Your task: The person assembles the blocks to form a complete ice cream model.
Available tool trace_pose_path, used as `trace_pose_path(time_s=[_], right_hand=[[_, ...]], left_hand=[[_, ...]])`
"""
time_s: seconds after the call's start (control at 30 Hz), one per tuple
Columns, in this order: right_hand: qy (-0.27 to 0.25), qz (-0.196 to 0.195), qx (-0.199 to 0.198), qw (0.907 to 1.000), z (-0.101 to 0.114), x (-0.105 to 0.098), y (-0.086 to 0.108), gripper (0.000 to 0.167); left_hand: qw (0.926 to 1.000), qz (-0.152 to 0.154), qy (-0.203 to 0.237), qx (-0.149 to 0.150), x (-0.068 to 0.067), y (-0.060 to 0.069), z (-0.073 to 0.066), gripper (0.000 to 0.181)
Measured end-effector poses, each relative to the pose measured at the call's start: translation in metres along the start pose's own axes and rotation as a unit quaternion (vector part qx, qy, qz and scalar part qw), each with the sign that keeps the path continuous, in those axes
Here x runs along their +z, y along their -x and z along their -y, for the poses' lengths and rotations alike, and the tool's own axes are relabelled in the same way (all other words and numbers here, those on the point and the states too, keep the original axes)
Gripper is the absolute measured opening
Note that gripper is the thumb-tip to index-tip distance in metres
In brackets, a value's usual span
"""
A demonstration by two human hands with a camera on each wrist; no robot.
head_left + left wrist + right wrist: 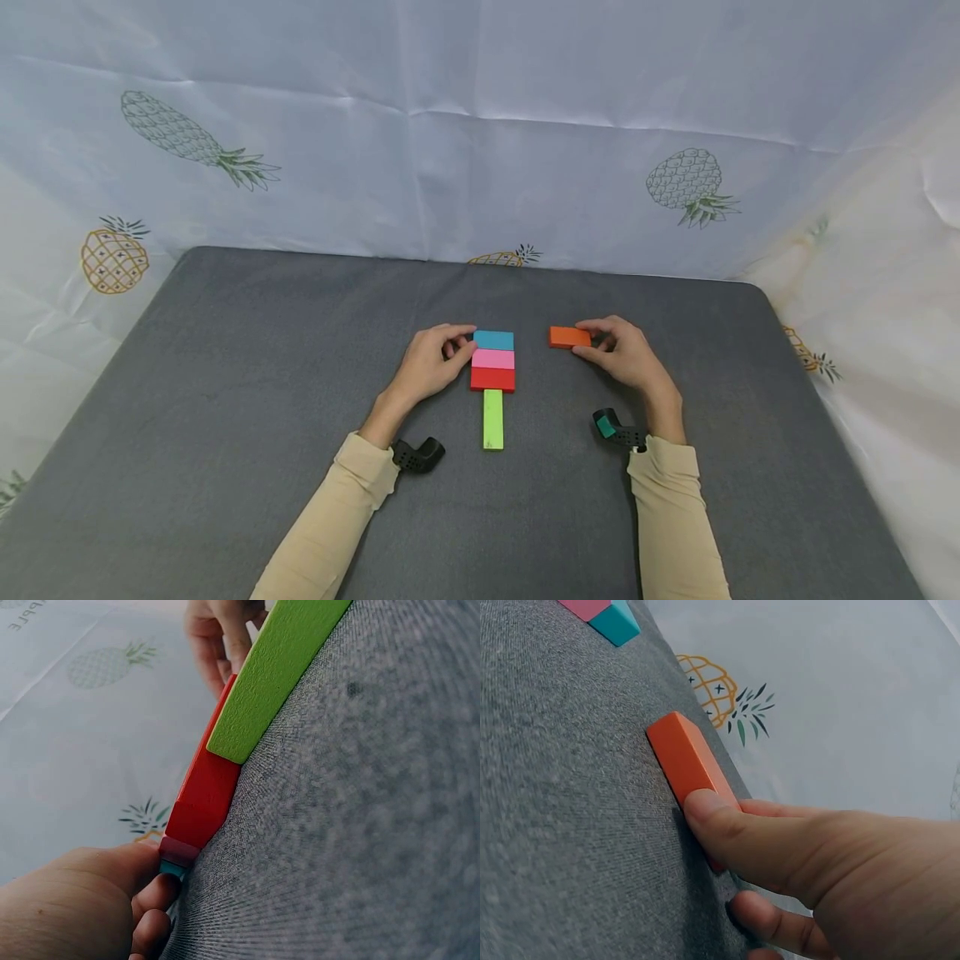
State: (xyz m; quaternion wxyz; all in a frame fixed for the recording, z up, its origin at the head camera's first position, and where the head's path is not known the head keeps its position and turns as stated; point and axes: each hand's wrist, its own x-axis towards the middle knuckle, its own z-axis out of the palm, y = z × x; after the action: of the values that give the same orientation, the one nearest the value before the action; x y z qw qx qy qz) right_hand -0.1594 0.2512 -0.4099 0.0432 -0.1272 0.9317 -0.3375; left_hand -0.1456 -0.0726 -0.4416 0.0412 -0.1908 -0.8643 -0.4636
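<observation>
Blocks lie flat on the grey cloth in a column: a blue block (492, 340) at the far end, then a pink block (492, 359) and a red block (492, 380), each touching its neighbour. A light green block (492, 421) runs lengthwise from the red one toward me. My left hand (432, 360) pinches the blue block's left end between thumb and fingers. Off to the right, my right hand (621, 351) grips the right end of an orange block (568, 337), apart from the column. In the right wrist view the thumb presses the orange block's (682, 754) near side.
A dark grey cloth (262, 400) covers the table, whose far edge meets a white pineapple-print curtain (450, 167). A black wrist device (420, 456) sits at my left cuff, and another black one (618, 428) with a green patch at my right cuff.
</observation>
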Motion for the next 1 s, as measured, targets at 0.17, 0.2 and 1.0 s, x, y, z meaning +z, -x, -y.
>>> trace_pose_path(time_s=[0.17,0.2,1.0], right_hand=[[0.005,-0.003,-0.005,1.0,0.005,0.002,-0.002,0.038],[0.005,-0.002,-0.006,1.0,0.006,0.003,-0.003,0.037],[0.006,-0.039,0.009,0.9992,0.027,0.026,-0.013,0.039]], left_hand=[[1.0,-0.001,0.0,0.0,0.0,-0.001,0.001,0.031],[1.0,-0.001,0.0,0.001,0.0,-0.001,0.001,0.031],[0.9999,0.002,0.002,-0.011,-0.001,0.0,-0.005,0.03]])
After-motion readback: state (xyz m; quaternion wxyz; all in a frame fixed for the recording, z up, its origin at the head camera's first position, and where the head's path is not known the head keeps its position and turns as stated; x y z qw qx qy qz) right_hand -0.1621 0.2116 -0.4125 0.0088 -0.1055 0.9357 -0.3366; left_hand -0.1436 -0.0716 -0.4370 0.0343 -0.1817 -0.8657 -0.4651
